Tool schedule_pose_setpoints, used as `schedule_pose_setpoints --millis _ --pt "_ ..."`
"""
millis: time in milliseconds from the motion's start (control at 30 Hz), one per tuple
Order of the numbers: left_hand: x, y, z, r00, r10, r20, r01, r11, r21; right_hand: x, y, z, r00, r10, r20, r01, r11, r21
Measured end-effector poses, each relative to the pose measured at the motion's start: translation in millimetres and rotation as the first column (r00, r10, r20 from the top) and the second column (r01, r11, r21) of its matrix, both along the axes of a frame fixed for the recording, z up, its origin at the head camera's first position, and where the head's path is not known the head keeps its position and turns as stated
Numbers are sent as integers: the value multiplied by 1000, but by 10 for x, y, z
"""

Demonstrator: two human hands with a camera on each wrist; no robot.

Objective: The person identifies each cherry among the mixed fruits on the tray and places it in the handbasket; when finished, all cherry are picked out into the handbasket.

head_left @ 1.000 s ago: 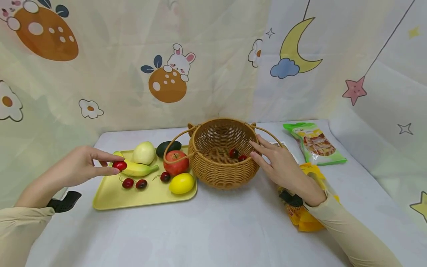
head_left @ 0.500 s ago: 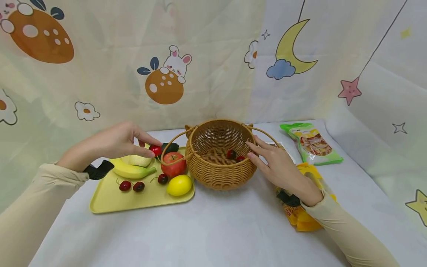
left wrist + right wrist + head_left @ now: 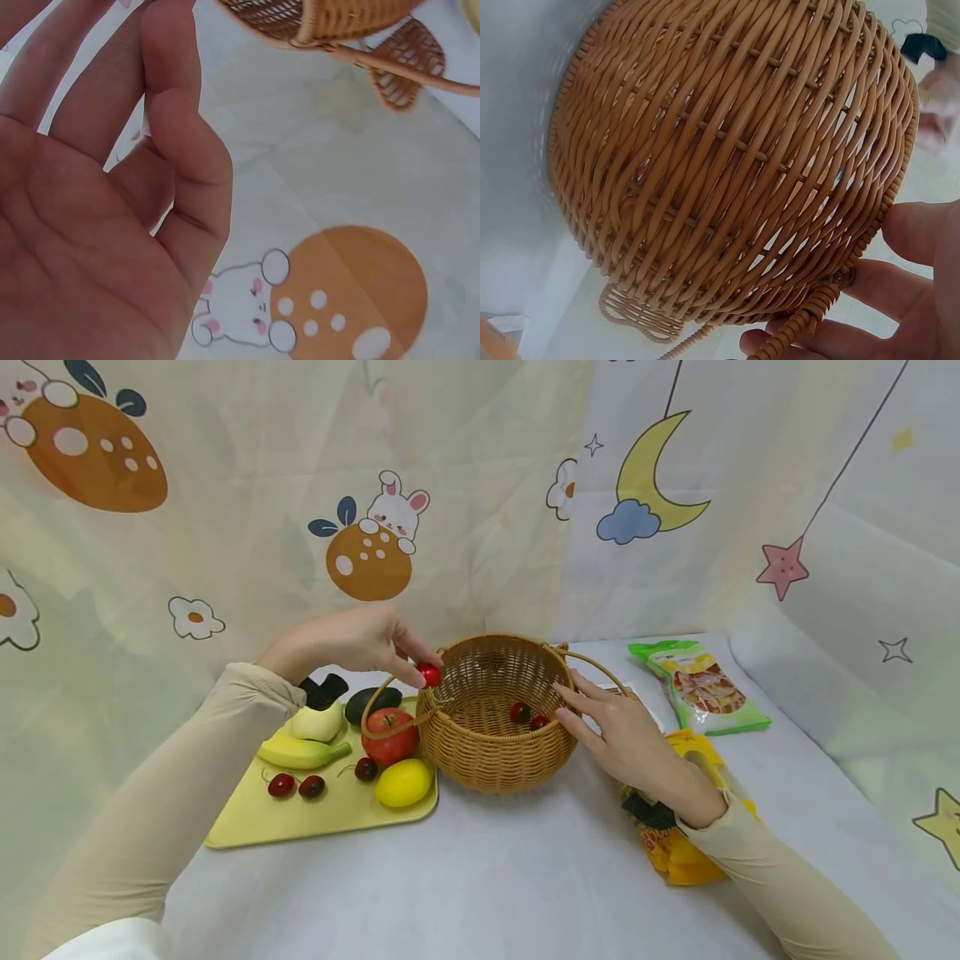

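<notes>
Thumb and fingertips of my left hand pinch a red cherry at the left rim of the round wicker basket. In the left wrist view the palm shows, but the cherry is hidden. Two dark cherries lie inside the basket, near its right wall. My right hand rests on the basket's right rim with fingers extended. In the right wrist view, its thumb touches the rim and other fingers lie by the handle base.
Left of the basket, a yellow tray bears a banana, apple, lemon, pale round fruit, dark green avocado-like fruit and several cherries. A green packet and yellow packet lie right.
My left hand has carried the cherry rightward from over the tray to the basket's left rim, rising slightly. My right hand has stayed at the basket's right rim.
</notes>
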State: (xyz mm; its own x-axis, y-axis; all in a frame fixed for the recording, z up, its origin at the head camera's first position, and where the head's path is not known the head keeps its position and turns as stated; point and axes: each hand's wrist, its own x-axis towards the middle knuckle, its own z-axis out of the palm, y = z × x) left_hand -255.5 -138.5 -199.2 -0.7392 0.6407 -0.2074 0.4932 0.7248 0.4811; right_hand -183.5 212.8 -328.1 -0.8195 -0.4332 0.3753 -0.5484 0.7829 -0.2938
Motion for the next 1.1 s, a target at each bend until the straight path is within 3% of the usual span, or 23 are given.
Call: schedule_pose_setpoints --millis 100,333,633,1100 --pt "-90 149 -9 999 -13 38 13 1000 9 1 1 2 1000 -3 0 3 1000 -2" --pt "-267 458 -97 996 -76 48 74 996 43 6 3 -5 1000 -7 -3 7 1000 -14" --pt "-446 798 -278 987 -157 26 154 984 88 11 -5 -13 1000 -3 -2 3 1000 -7" --pt "-651 1111 -634 980 -198 16 194 972 132 8 -8 -21 1000 -10 -14 10 1000 -4"
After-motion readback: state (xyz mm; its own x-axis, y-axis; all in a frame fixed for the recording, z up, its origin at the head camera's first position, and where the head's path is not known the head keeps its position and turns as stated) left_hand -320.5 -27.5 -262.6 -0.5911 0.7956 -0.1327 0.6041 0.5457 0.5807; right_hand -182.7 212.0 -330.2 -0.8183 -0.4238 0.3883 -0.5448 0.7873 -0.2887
